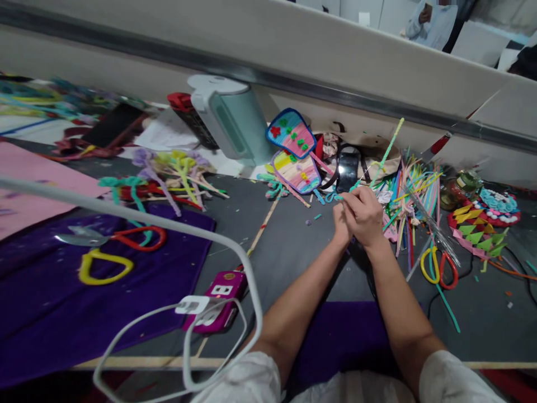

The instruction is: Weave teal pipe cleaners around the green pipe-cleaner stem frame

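Fingers of the right hand are curled closed right of centre in the frame, and a green fuzzy strip seems to be pinched there, its free end pointed toward the upper right. The left hand is tucked against the right and partly covered by it, so whether anything is gripped in it cannot be told. A curly blue strip is seen just beside the fingertips. Shaping is judged unfinished, since the green length is unbent. Above centre, a blue-edged fan shape on the surface looks completed. Many loose strips, seemingly unworked, are heaped right of the hands, with scissors laid below.
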A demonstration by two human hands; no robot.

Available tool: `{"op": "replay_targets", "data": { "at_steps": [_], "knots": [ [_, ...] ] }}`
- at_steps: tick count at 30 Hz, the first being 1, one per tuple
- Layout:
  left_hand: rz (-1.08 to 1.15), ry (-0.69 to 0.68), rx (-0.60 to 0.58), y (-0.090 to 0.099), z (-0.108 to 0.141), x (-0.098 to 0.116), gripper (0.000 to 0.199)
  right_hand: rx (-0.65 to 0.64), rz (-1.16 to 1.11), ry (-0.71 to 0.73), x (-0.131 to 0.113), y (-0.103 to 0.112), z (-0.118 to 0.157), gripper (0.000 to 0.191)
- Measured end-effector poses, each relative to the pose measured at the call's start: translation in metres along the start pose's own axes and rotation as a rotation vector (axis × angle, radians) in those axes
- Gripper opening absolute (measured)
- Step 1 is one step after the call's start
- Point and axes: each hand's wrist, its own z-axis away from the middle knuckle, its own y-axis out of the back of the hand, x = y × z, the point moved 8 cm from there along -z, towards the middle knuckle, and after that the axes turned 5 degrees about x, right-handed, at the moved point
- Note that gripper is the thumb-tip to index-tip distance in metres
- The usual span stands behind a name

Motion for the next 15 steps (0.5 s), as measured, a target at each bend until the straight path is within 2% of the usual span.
{"op": "replay_targets", "data": {
  "at_steps": [2,4,9,15],
  "knots": [
    [0.06,0.035,-0.001,0.0,-0.001,-0.001,0.024,0.049,-0.085,-0.089,0.009,0.005,-0.001,0.023],
    [0.218,0.074,0.03,0.001,-0.004,-0.001,0.016,0.125,-0.199,-0.214,0.022,0.013,-0.001,0.021],
    [0.394,0.298,-0.04,-0.009,-0.008,-0.013,0.037,0.254,-0.457,-0.515,0.056,0.024,0.001,0.023],
    [0.445,0.461,0.0,-0.007,-0.005,-0.034,0.034,0.274,-0.612,-0.632,0.069,0.012,0.006,0.023]
  ]
}}
